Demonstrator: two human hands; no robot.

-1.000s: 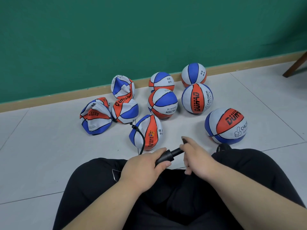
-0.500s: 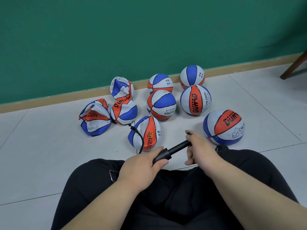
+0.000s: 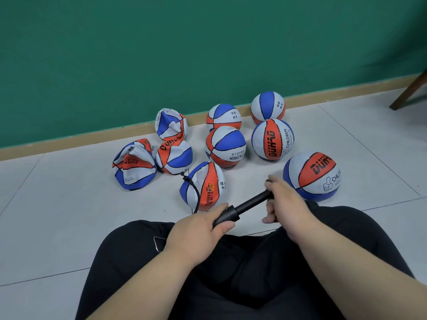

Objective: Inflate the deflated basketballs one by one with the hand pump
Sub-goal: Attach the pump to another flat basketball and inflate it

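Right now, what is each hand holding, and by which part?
Both hold the hand pump: the left hand grips its black barrel near the rod end, and the right hand grips the handle at the far end of the extended rod.

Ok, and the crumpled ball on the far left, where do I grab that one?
Likely from above: pinch the raised fold across the top of the crumpled ball. It is caved in, with no round sides to cup.

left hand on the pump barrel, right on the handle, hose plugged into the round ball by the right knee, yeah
No: the head view shows the hose running to the half-flat ball ahead of the left hand. Grips on the pump are right.
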